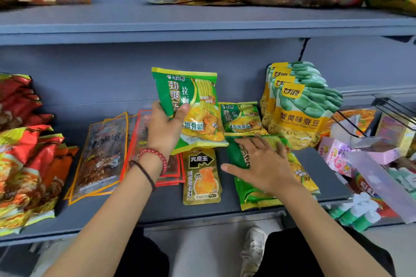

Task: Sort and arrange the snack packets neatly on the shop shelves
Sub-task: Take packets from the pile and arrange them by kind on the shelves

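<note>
From my remote seat I see the left hand (pixel 165 128) gripping a green noodle packet (pixel 193 101) by its lower left side, thumb across the printed front and fingers curled behind. The packet is held upright above the middle of the grey shelf (pixel 157 207), its long axis near vertical, top edge up and leaning a little left, face toward me. The right hand (pixel 263 164) lies flat with fingers spread and straight, pressing on a stack of green packets (pixel 252 195) that lies flat on the shelf, long axis running from back to front edge. A second green packet (pixel 240 117) leans upright behind that stack, just beside the yellow broad bean bags (pixel 299 110). A gold packet (pixel 201 177) lies flat between my two wrists, lengthwise toward me, with long brown packets (pixel 101 153) to its left.
</note>
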